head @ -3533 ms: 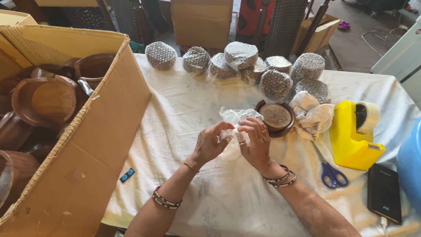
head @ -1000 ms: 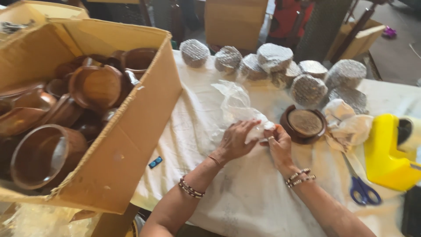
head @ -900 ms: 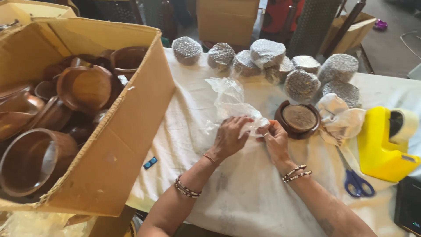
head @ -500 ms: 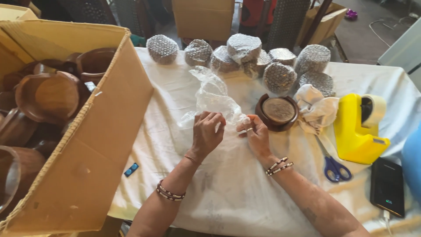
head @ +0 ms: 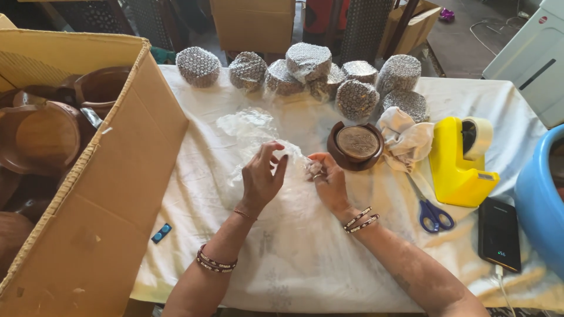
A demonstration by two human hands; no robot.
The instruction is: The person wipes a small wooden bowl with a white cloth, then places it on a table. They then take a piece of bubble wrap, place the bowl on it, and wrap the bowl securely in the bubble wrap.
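left hand [head: 261,176] fingers spread | right hand [head: 328,179] pinching clear plastic wrap [head: 255,132] (crumpled)

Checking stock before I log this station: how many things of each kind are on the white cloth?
Bubble-wrapped bundles: 8
Bare wooden bowl: 1
Clear wrap sheet, under both hands: 1
Cloth rag: 1
Yellow tape dispenser: 1
Blue scissors: 1
Black phone: 1
Total: 14

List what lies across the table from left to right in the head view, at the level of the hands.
Cardboard box → left hand → clear bubble wrap sheet → right hand → brown wooden bowl → white cloth → blue scissors → yellow tape dispenser → black phone → blue tub.
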